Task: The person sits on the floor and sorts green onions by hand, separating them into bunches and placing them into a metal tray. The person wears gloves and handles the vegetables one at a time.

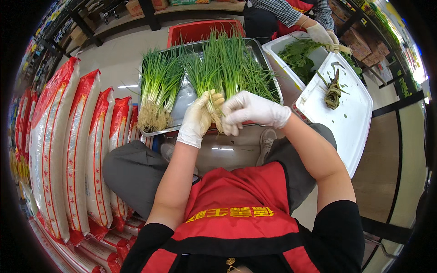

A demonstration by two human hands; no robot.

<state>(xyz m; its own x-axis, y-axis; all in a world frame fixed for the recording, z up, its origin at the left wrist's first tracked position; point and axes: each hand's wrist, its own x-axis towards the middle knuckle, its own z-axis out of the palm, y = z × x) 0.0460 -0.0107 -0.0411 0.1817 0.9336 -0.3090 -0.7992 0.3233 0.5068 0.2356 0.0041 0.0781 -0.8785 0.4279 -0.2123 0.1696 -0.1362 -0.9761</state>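
Observation:
My left hand (198, 117), in a pale glove, is closed around the root end of some spring onions (202, 76) at the near edge of a metal tray (180, 107). Close beside it on the right, my gloved right hand (251, 111) is at the roots, its fingers bent; whether it grips a root or leaf cannot be told. More spring onions with pale, stringy roots (153, 114) lie bunched at the tray's left. Loose green stalks (259, 80) fill its right side.
Upright rice sacks (47, 153) stand at the left. Behind the tray is a red crate (205, 29). A co-worker's gloved hands (322, 36) hold greens over a white foam box (285, 61); its white lid (336, 126) bears a tied bundle of wilted leaves (333, 94).

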